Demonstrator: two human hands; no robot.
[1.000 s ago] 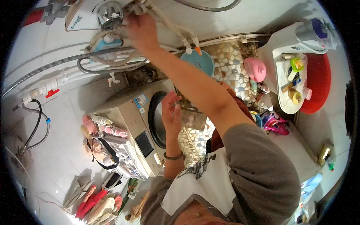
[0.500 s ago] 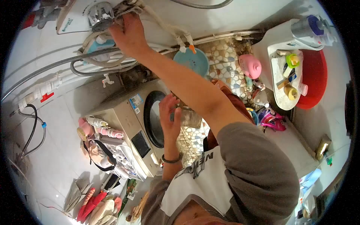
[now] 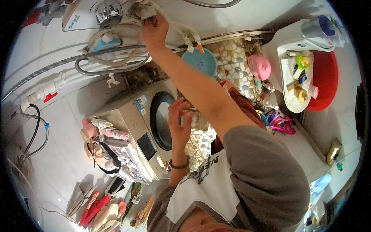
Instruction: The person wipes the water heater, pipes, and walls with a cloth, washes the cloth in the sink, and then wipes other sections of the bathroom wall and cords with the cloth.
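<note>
My right hand (image 3: 155, 31) is up by the wall, its fingers bent and pressed together at a grey, crumpled, cloth-like thing (image 3: 143, 11); what lies between the fingertips is too small to tell. Just left of it are a shiny round metal fitting (image 3: 109, 14) and a beige hose (image 3: 129, 31). Lower down, my left hand (image 3: 180, 120) is raised with its fingers apart and nothing in it. It is in front of the round door (image 3: 162, 120) of a washing machine (image 3: 129, 123), and a dark band circles its wrist.
A blue basin (image 3: 199, 62) stands on the pebble-patterned floor. To the right are a pink container (image 3: 259, 67), a white stand (image 3: 289, 83) with small items and a red basin (image 3: 325, 81). Grey hoses and pipes (image 3: 58, 83) cross the wall; clothes (image 3: 94, 208) hang at lower left.
My right hand first moved left past the grey thing toward the metal fitting, then came back right, its fingers now drawn together. My left hand remains raised and open, shifted slightly.
</note>
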